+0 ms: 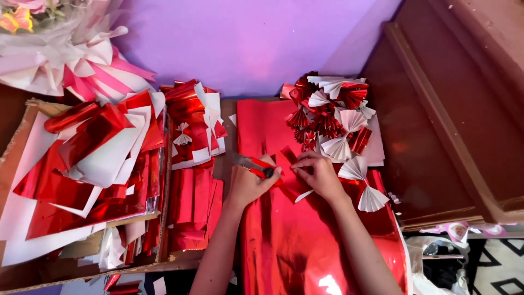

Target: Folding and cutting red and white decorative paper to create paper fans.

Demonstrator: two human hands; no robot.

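A cardboard box [22, 136] heaped with red foil scraps [93, 158] is seen at the far left, with cut strips [194, 202] stacked just beside it. A stapler [252, 165] is gripped in the left hand [248, 183]. A small folded piece of foil [289, 172] is pinched by the right hand [319, 175], over a large red foil sheet [295, 240]. Pleated paper fans [333, 120] are piled beyond the right hand.

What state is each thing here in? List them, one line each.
Left hand: closed around a red-handled cutter.
Cutter: held, tip pointing up-left.
Right hand: pinching a red foil piece.
Red foil piece: partly folded.
Red foil sheet: spread flat.
Fan-folded bows: finished, piled.
Foil offcuts: heaped loose in a cardboard tray.
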